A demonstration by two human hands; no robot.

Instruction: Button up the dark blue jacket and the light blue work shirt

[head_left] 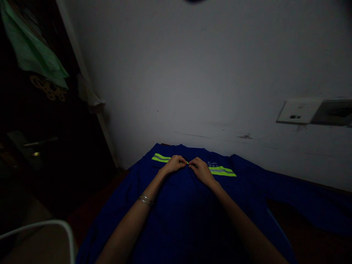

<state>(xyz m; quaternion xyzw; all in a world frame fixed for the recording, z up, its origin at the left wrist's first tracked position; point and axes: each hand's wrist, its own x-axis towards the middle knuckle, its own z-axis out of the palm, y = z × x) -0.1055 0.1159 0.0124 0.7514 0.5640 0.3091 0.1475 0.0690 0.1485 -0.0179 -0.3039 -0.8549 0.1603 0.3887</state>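
Note:
A dark blue work jacket (176,205) lies spread out below me, its sleeve reaching off to the right. Across its chest runs a yellow-and-silver reflective strip (223,171), with small pale lettering above it on the right side. My left hand (176,164) pinches the jacket's front edge at the middle of the strip. Opposite it, my right hand (202,170) pinches the same front edge, fingertips almost touching those of the left. Whether a button or zip sits between the fingertips is too small to tell. Bracelets (146,200) circle my left wrist.
A pale wall (192,73) rises right behind the jacket, with a socket plate (299,111) at the right. On the left stands a dark door with a handle (40,143) and a hanging green cloth (38,51). A white curved rail (67,227) is at lower left.

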